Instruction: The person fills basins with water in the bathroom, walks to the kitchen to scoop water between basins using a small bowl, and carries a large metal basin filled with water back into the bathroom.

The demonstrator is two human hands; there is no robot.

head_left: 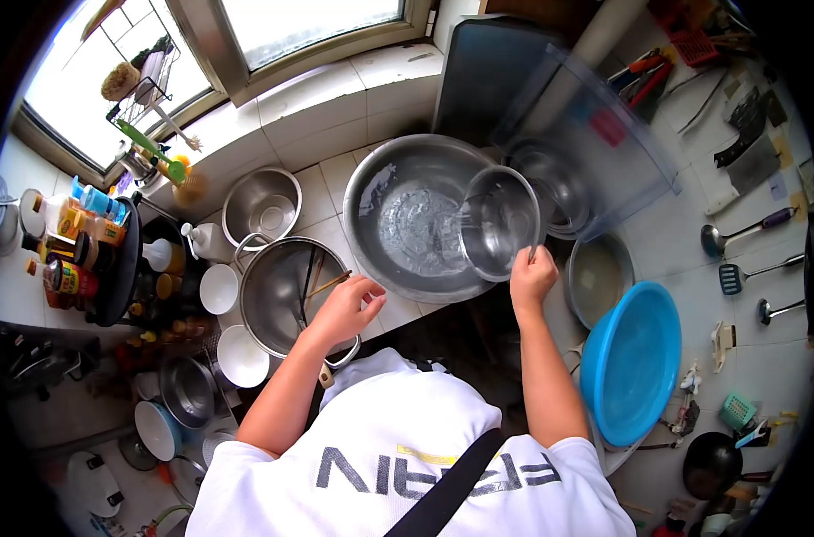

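Note:
My right hand [533,276] is closed on the near rim of a metal bowl [499,224], tilted over the right side of a large metal basin [405,219]. A shallow layer of water seems to lie in the basin. My left hand [349,309] hovers with fingers apart and slightly curled, holding nothing, above the right edge of a metal pot [277,295]. Several chopsticks [328,285] lean inside that pot, close to my left fingertips. Another metal bowl [262,208] sits on the tiles behind the pot.
White bowls [243,356] stand left of the pot. At the right are a blue basin [635,362], a metal bowl of cloudy liquid [597,279] and a clear plastic bin [595,134]. Bottles [71,279] crowd the left shelf; ladles [713,240] hang on the right wall.

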